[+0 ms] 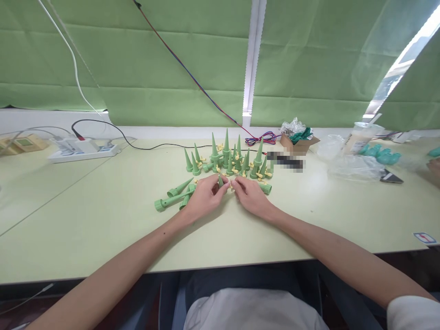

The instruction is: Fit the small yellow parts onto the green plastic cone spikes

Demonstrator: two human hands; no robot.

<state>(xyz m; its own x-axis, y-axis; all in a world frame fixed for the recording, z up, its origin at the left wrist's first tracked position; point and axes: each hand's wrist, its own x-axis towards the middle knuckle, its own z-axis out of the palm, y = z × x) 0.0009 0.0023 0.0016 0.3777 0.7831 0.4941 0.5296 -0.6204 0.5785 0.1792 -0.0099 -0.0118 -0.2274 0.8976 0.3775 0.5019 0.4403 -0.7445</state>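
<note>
My left hand (205,195) is closed around a green plastic watering spike (220,181), whose pointed tip shows between thumb and fingers. Facing it, my right hand (251,196) pinches a small yellow valve (231,186) close to the spike; the fingertips hide whether the two parts are joined. Just behind both hands stands a cluster of green spikes (226,153), tips up, several with yellow valves at their sides. More spikes lie on their sides by my left wrist, among them a long one (172,200). Another green tube (265,188) pokes out behind my right hand.
A pale table (103,229) runs along a green-blinded window. At the left back sits a white power strip (84,150), its black cable running behind the spikes. To the right are a small cardboard box (299,144), a drink cup (359,137), plastic bags and a phone (392,177).
</note>
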